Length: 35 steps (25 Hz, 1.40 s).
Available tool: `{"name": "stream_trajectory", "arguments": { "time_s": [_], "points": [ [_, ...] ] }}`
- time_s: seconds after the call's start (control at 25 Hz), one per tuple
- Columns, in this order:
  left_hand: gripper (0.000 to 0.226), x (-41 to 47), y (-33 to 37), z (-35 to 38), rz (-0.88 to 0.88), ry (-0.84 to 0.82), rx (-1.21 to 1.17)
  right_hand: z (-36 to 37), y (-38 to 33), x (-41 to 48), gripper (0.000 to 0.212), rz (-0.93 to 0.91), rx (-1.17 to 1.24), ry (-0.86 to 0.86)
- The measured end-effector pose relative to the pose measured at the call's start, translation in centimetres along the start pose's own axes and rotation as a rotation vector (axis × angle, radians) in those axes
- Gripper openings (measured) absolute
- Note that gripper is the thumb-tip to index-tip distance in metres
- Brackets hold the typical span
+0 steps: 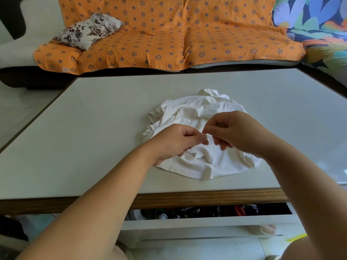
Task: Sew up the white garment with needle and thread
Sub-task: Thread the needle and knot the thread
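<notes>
White cotton, crumpled: the garment (197, 113) lies in a heap on the middle of the grey table (93, 128), under both hands and running on towards 12 o'clock from them. A small gap in the cloth shows near its 6 o'clock edge, just below the left hand (174, 141); that may be the place to sew, though I cannot be sure.

The left hand has thumb and forefinger pressed tight together, the other fingers curled under. A thin pale sliver sticks out of that pinch, which I take for the needle (206, 136). Its long axis runs roughly from 10 o'clock to 4 o'clock. The right hand (238, 132) also pinches with thumb and forefinger, its tips just beside the left pinch, at about 12 o'clock of it and almost touching. What it holds is too fine to see; by the pose I judge it the thread, being fed to the eye.

So the step looks like threading, with no stitch yet made. The move turns on the thread end meeting the eye along the needle's line. The right hand is the one to travel, the left to hold steady. Both hover above the cloth and grip none of it.

At 6 o'clock a drawer (206, 222) under the table stands open.
</notes>
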<state>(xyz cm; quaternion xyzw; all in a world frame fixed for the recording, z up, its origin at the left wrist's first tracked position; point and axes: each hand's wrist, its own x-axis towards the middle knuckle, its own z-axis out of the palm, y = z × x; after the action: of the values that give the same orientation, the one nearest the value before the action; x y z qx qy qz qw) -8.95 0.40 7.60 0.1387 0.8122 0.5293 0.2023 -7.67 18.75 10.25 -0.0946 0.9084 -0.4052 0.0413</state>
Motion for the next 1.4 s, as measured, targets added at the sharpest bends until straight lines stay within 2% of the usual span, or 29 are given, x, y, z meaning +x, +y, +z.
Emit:
{"name": "stream_trajectory", "arguments": {
  "time_s": [0.36,0.64,0.84,0.88,0.96,1.04,1.16,1.4],
  "points": [
    [0.019,-0.7,-0.2,-0.8,-0.004,0.017,0.096,-1.0,0.6,0.0,0.014,0.052,0.042,0.056],
    [0.020,-0.8,-0.9,-2.1,0.011,0.077,0.072,-1.9,0.6,-0.3,0.014,0.071,0.104,0.074],
    [0.015,-1.2,-0.9,-2.2,0.008,0.054,0.092,-1.5,0.5,-0.3,0.013,0.052,0.123,0.066],
    [0.019,-1.2,-1.0,-2.1,0.009,0.049,0.143,-1.4,0.5,-0.3,0.013,0.048,0.124,0.063],
    [0.050,-1.2,-1.3,-1.9,0.025,0.075,0.285,-1.4,0.4,-0.3,0.013,0.039,0.118,0.052],
    [0.066,-1.3,-1.1,-1.4,0.095,0.133,0.323,-1.4,0.2,-0.3,0.013,0.032,0.106,0.036],
    [0.061,-0.8,-0.6,-0.4,0.193,0.096,0.125,-1.3,0.0,-0.3,0.014,0.017,0.087,0.014],
    [0.031,-0.1,0.1,1.4,0.082,-0.026,-0.238,-1.1,-0.3,-0.3,0.016,-0.021,-0.002,0.023]
  ]
}}
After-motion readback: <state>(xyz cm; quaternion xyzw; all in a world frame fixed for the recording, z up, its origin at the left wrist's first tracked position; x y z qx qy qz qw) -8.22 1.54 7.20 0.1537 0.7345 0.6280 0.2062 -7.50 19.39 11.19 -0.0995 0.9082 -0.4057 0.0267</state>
